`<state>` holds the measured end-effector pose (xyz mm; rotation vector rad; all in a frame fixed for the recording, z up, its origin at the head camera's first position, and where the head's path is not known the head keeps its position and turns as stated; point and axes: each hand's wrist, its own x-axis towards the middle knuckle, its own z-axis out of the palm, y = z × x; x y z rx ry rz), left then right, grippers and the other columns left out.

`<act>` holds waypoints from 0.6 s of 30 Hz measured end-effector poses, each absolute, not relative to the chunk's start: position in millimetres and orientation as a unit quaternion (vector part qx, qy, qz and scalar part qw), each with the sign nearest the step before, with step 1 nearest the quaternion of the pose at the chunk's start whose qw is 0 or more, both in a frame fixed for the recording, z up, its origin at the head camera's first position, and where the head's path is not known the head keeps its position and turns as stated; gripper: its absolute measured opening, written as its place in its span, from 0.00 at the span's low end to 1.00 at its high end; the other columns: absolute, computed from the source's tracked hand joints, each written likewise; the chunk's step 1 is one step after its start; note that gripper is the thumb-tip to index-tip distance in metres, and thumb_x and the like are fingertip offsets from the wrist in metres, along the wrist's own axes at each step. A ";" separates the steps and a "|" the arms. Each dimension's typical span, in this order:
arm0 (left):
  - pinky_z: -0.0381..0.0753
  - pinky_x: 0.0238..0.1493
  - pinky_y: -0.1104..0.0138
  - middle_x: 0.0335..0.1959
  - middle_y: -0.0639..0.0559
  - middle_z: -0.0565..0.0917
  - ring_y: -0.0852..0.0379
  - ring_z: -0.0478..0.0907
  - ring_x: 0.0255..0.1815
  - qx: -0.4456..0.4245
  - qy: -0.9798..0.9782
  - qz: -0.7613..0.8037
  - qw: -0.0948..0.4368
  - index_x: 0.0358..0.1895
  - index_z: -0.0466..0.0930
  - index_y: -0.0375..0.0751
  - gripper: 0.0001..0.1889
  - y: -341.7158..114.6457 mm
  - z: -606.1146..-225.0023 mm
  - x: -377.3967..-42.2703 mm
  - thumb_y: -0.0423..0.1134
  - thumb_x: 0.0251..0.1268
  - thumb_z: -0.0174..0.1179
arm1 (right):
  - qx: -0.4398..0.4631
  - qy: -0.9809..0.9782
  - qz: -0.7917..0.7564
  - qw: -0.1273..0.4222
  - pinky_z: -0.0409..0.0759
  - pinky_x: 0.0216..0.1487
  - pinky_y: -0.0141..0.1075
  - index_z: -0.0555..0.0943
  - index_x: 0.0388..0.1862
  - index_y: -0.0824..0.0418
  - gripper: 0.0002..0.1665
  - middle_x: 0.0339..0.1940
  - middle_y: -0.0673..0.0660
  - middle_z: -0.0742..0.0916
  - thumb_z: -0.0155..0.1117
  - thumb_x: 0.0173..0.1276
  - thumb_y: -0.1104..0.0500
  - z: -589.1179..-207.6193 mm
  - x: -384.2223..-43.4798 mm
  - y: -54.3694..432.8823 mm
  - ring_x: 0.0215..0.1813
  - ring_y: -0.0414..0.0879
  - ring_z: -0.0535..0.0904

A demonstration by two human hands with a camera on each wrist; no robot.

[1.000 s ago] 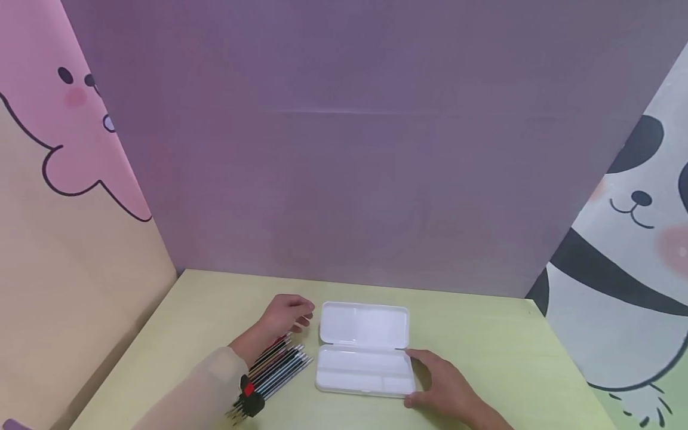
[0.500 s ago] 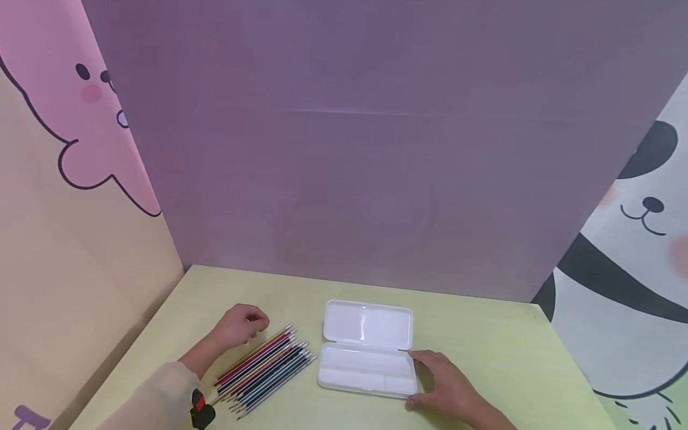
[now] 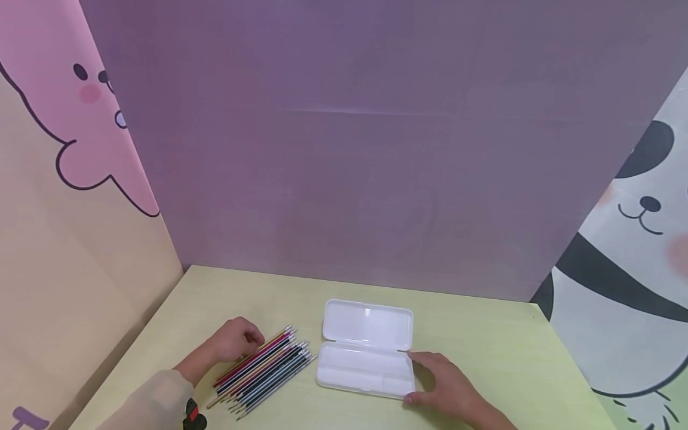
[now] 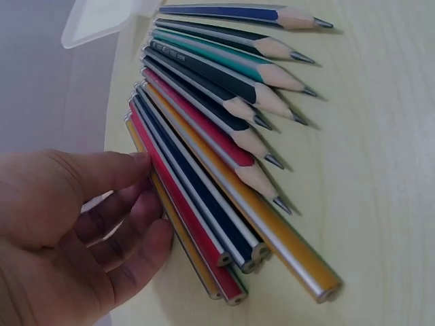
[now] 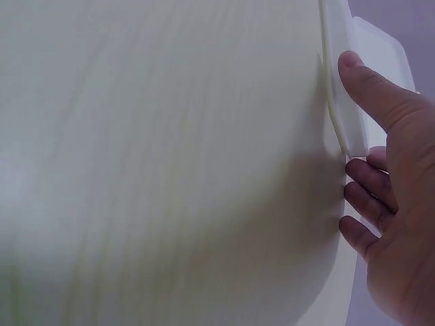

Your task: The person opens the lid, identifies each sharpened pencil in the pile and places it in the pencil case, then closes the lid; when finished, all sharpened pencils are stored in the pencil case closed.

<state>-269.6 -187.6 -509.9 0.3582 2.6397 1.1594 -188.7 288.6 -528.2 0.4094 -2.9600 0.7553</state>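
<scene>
Left hand (image 3: 235, 340): at the left edge of the pencils (image 3: 263, 370), over the outermost ones. Thumb and fingers loosely bent, gap between them. Thumb tip is right at the outer yellow pencil (image 4: 194, 255); can't tell from the left wrist view whether it's actually in contact, the hand covers part of it.

Pencils lie side by side on the table (image 3: 473, 334), slanted, left of the box (image 3: 349, 364), pale ends pointing toward it. Left wrist view: dark, green and blue ones show sharpened points, plus two red; yellow, red and navy ones on the hand's side show flat cut ends.

Right hand (image 3: 446, 385): clamped on the box's right end, thumb at the front corner, index at the back corner by the hinge, other fingers bent below the index.

Box is white, flat on the table, lid (image 3: 367, 323) folded back away from the person. Behind: purple panel (image 3: 344, 167), panda print (image 3: 629, 257) to the right.
</scene>
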 end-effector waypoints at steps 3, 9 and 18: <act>0.82 0.33 0.62 0.30 0.50 0.85 0.55 0.77 0.30 0.104 0.919 0.365 0.104 0.36 0.88 0.35 0.05 -184.4 -510.7 -269.7 0.24 0.62 0.66 | 0.138 -0.959 0.243 0.036 0.73 0.68 0.57 0.79 0.68 0.56 0.55 0.64 0.55 0.84 0.83 0.43 0.32 -528.8 -188.1 288.6 0.67 0.58 0.78; 0.83 0.37 0.60 0.29 0.52 0.85 0.55 0.78 0.32 0.090 0.934 0.336 0.084 0.33 0.88 0.37 0.05 -180.9 -513.4 -268.5 0.23 0.61 0.67 | 0.145 -0.958 0.245 0.043 0.74 0.66 0.57 0.79 0.68 0.57 0.55 0.62 0.55 0.85 0.83 0.43 0.33 -529.8 -188.0 289.1 0.65 0.59 0.78; 0.82 0.38 0.61 0.31 0.53 0.83 0.56 0.76 0.33 0.101 0.940 0.314 0.088 0.35 0.87 0.38 0.07 -182.5 -510.7 -269.5 0.23 0.63 0.65 | 0.126 -0.956 0.264 0.031 0.73 0.67 0.58 0.80 0.66 0.57 0.57 0.62 0.55 0.85 0.84 0.38 0.32 -528.7 -188.9 289.1 0.66 0.58 0.78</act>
